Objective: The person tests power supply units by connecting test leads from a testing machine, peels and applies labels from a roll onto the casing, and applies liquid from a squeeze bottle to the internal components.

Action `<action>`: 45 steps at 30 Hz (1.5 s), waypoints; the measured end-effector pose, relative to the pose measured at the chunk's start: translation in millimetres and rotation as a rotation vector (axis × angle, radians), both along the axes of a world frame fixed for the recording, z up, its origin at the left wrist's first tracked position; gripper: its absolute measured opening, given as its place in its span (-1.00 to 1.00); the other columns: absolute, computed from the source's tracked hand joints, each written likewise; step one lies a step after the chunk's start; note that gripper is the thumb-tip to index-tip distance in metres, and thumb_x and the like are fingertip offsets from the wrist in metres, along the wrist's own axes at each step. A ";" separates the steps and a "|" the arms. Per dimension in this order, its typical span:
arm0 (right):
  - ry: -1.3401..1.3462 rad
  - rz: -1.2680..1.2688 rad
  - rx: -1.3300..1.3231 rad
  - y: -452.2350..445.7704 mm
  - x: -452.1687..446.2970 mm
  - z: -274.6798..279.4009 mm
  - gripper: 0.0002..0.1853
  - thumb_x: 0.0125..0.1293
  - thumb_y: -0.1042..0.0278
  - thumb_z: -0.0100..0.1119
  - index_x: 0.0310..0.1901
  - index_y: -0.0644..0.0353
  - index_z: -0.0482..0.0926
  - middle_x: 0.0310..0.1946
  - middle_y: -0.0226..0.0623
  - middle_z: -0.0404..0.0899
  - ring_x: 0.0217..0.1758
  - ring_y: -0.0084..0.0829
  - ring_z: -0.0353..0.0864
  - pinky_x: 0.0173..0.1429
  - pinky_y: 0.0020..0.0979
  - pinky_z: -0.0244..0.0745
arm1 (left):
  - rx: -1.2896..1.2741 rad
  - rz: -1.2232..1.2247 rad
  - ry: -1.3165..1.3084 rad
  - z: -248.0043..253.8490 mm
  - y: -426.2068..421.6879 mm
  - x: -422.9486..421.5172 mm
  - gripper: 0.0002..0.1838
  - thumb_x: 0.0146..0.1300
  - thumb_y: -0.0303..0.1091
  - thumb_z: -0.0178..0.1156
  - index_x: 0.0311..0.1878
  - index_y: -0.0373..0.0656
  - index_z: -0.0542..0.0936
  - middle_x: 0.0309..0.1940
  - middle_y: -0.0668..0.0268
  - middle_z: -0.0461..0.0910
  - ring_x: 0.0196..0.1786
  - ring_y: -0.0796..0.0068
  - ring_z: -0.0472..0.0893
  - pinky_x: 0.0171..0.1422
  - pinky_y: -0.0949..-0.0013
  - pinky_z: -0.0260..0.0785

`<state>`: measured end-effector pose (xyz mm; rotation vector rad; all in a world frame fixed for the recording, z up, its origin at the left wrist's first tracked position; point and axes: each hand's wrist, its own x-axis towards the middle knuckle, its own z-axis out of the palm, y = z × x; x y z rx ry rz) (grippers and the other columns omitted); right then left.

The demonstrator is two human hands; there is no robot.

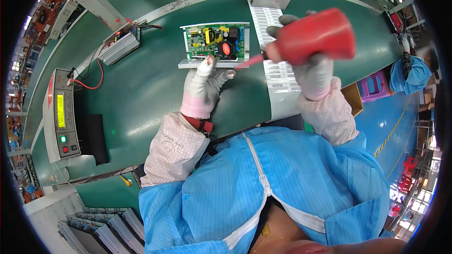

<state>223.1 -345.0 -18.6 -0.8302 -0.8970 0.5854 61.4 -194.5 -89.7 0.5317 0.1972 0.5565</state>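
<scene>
One red bottle (320, 37) right of the circuit board (202, 38), slanting lengthwise, nozzle (250, 61) toward it.
Right hand (316, 76) grips its rounded body; gloved left hand (203, 87) touches the board's metal edge (188, 65), grip unclear.

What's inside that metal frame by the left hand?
Inside the metal frame is a green circuit board carrying a round black part with a red label. The board hides whatever lies underneath.
</scene>
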 end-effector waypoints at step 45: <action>-0.077 -0.267 0.332 20.5 16.6 -23.3 -0.15 -0.05 0.34 0.51 0.28 0.01 0.21 0.22 0.10 0.33 0.23 0.13 0.41 0.30 0.04 0.39 | -0.191 -0.076 -0.081 -2.4 -12.8 -1.8 -0.66 0.29 -0.27 0.23 0.04 -0.25 0.51 -0.10 0.16 0.62 -0.23 0.34 0.62 -0.14 0.37 0.54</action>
